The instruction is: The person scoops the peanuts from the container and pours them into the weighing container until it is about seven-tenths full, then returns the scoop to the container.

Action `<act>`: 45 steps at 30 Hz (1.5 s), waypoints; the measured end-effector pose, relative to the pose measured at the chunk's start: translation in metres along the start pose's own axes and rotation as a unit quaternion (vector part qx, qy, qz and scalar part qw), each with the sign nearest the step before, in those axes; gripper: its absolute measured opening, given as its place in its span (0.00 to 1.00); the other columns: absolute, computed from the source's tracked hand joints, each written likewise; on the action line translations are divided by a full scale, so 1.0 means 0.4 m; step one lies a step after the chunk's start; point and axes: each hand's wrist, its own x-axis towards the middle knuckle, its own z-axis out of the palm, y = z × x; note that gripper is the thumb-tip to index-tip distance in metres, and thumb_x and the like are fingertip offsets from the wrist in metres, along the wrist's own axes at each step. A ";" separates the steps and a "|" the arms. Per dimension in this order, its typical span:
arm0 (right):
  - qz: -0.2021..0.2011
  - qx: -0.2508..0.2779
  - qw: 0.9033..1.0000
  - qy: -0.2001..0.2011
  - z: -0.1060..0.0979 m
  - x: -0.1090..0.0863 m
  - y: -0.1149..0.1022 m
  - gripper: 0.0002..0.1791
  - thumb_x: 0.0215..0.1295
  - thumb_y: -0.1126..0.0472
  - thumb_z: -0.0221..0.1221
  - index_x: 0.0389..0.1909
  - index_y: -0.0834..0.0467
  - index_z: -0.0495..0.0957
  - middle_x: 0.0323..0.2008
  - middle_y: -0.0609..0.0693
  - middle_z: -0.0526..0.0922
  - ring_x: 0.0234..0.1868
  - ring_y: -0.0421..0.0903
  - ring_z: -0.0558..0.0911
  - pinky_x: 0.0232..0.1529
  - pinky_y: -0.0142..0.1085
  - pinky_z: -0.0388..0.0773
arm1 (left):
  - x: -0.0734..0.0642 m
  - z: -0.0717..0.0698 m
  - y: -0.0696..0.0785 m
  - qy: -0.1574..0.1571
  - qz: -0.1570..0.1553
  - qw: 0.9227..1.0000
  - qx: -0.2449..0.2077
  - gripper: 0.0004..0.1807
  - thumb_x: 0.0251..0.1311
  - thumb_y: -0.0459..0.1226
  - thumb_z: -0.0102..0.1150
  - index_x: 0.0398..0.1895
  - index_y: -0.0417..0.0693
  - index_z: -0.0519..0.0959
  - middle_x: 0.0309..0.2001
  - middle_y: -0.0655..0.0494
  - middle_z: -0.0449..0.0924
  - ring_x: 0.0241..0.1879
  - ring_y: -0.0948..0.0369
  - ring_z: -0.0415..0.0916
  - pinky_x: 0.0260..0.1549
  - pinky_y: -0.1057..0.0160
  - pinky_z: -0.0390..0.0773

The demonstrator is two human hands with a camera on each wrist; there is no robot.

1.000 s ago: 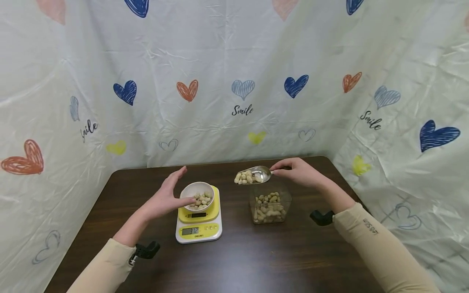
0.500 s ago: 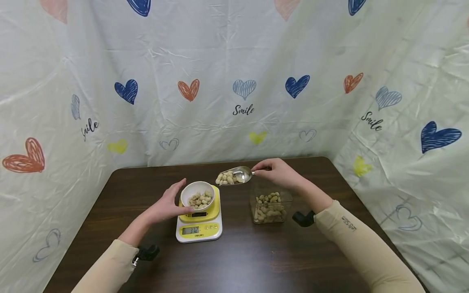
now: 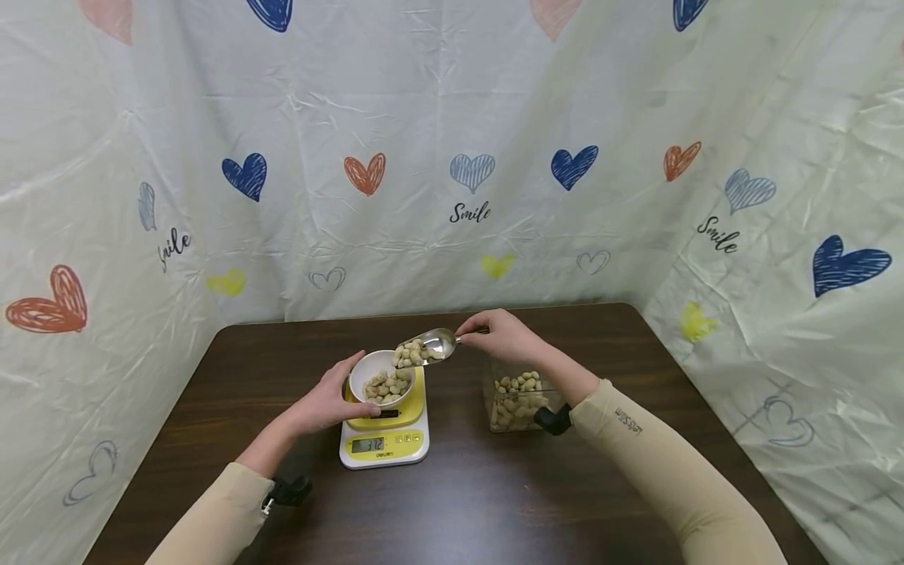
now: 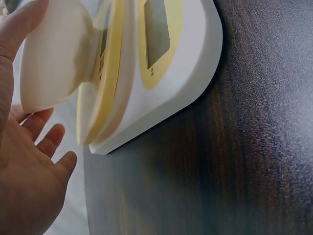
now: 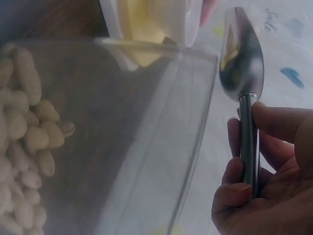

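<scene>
A white bowl (image 3: 362,372) with peanuts (image 3: 386,387) in it stands on a yellow-and-white kitchen scale (image 3: 384,455), whose display appears to read 37.2. My left hand (image 3: 326,403) holds the bowl from its left side, thumb at the near edge and fingers at the far side. In the left wrist view the fingers (image 4: 49,142) come round the bowl's wall. With the right hand (image 3: 503,339) I grip the handle of a metal scoop (image 3: 439,342). The scoop carries peanuts, and its tip overlaps the bowl's right rim in the head view.
A clear plastic container (image 3: 494,428) of peanuts stands right of the scale, partly covered by my right forearm and wrist camera. All this is on a dark wooden table (image 3: 452,510). A white curtain (image 3: 395,259) printed with hearts hangs behind and at the sides.
My right hand has brought the loaded scoop left, from over the clear container to the bowl's right rim. The left hand has closed in a little around the bowl. The display reading looks the same.
</scene>
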 end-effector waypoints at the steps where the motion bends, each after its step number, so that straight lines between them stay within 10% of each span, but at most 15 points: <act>1: 0.001 -0.007 1.000 0.001 0.006 0.005 -0.002 0.12 0.76 0.53 0.60 0.52 0.48 0.86 0.53 0.45 0.84 0.54 0.46 0.81 0.52 0.47 0.77 | 0.000 0.001 0.001 0.001 -0.003 1.000 0.002 0.64 0.50 0.59 0.77 0.83 0.50 0.48 0.77 0.41 0.52 0.75 0.42 0.49 0.67 0.33 0.57; 8: -0.029 -0.081 0.996 0.018 0.034 0.030 -0.038 0.10 0.75 0.56 0.61 0.50 0.51 0.88 0.48 0.45 0.86 0.42 0.42 0.83 0.43 0.42 0.78 | -0.005 0.004 0.006 0.004 -0.015 1.000 0.006 0.63 0.50 0.60 0.76 0.83 0.52 0.49 0.77 0.41 0.53 0.75 0.42 0.51 0.65 0.32 0.59; 15: -0.047 -0.144 0.988 0.035 0.031 0.031 -0.067 0.10 0.74 0.56 0.62 0.49 0.50 0.89 0.46 0.44 0.87 0.51 0.47 0.81 0.51 0.44 0.76 | -0.002 0.007 0.004 0.005 -0.010 1.000 0.006 0.62 0.51 0.60 0.76 0.83 0.52 0.50 0.77 0.42 0.53 0.75 0.42 0.51 0.65 0.32 0.59; 45: -0.043 -0.138 0.987 0.068 -0.023 -0.008 -0.038 0.11 0.73 0.56 0.63 0.50 0.50 0.89 0.47 0.45 0.86 0.55 0.50 0.79 0.55 0.48 0.74 | -0.003 0.009 -0.004 0.005 -0.003 1.000 -0.007 0.63 0.51 0.59 0.76 0.83 0.51 0.48 0.77 0.41 0.53 0.75 0.42 0.49 0.66 0.31 0.56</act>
